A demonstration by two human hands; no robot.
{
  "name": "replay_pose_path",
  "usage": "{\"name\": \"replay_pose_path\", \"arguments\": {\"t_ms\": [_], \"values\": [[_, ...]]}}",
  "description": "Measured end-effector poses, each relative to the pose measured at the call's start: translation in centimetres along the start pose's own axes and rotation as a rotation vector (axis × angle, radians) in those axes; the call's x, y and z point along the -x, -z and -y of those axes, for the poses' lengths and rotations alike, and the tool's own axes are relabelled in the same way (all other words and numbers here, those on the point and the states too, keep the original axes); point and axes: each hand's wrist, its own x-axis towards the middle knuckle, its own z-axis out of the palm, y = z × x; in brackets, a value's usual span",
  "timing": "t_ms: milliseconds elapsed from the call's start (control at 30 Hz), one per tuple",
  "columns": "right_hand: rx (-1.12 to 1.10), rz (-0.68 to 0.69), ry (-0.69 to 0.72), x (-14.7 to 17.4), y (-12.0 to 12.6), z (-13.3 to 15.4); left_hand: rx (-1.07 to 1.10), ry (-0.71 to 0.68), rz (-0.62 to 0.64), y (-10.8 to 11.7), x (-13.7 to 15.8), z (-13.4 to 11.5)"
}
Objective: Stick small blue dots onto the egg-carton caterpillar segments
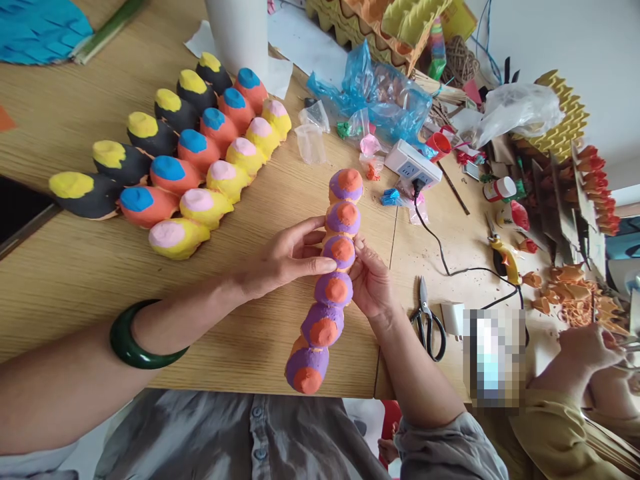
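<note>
Three painted strips of egg-like bumps lie side by side on the worktop (pixel 240 347), to the left of and beyond the hands: a black strip (pixel 160 143) with yellow tips, an orange strip (pixel 195 157) with blue tips and a yellow strip (pixel 223 190) with pink tips. A purple strip (pixel 335 291) with orange tips is held up over the worktop near its front edge; the fingers of the left hand (pixel 287 263) and the right hand (pixel 373 280) close on it from either side, around its middle.

To the right, scissors (pixel 425 312) lie near the right forearm, just beside a white plug (pixel 453 318). A black cord (pixel 437 245) trails from the power strip (pixel 413 163) across the worktop, by a yellow glue gun (pixel 507 260). A crumpled blue bag (pixel 370 93) takes up the far side, before stacked egg trays (pixel 380 27). Another person's hand (pixel 587 350) is at the right edge, near orange scraps (pixel 575 303).

Small clear packets near the power strip hold pink stuff (pixel 370 145) and orange stuff (pixel 373 172). A jar (pixel 499 189) wears a white lid, its contents hidden; what the red cup (pixel 439 145) holds cannot be told.
</note>
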Motion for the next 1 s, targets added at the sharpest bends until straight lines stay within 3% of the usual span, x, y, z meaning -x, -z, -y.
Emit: {"name": "replay_pose_path", "arguments": {"t_ms": [267,467,633,1000], "values": [[0.04,-0.007,0.004,0.1,-0.1,-0.3,-0.041,-0.022,-0.121,-0.9,-0.1,-0.3],[0.008,-0.03,-0.044,0.0,0.1,-0.3,0.0,0.061,-0.098,-0.8,0.1,-0.5],[0.033,-0.022,-0.032,0.1,-0.3,-0.4,-0.044,-0.009,-0.18,-0.9,-0.1,-0.1],[0.072,-0.026,0.024,0.3,-0.4,-0.3,-0.03,0.051,-0.141,-1.2,0.2,-0.6]]}}
